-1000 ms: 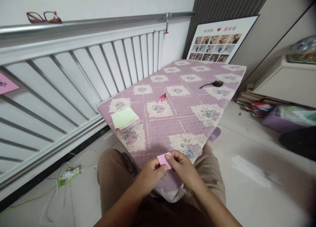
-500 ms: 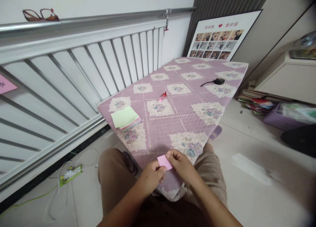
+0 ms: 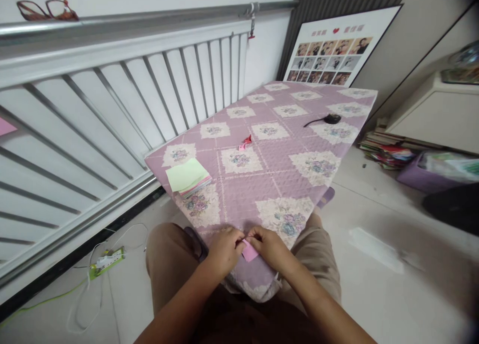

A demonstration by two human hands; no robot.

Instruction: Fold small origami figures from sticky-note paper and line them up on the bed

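A small pink piece of paper [image 3: 249, 252] lies between my hands above the near corner of the cloth-covered table [image 3: 239, 212]. My left hand [image 3: 225, 247] pinches its upper left edge. With thumb and fingertips, my right hand [image 3: 268, 244] grips the upper edge, close beside the left fingertips. Part of the paper is hidden under the fingers. Farther up the cloth sit two small folded paper pieces, one red [image 3: 247, 139] and one pink [image 3: 242, 147]. A stack of coloured paper sheets [image 3: 189, 176], pale green on top, rests at the table's left side.
A black object with a thin tail [image 3: 332, 118] lies on the table's right part. A white radiator [image 3: 157, 94] runs along the left, with glasses [image 3: 48, 10] on the pipe above. A power strip [image 3: 107, 262] and cables lie on the floor. A photo board [image 3: 339, 47] stands behind.
My left hand has moved up from the paper's lower left to its upper edge, beside my right fingertips. The paper has turned and now hangs below the fingers. The view has shifted slightly.
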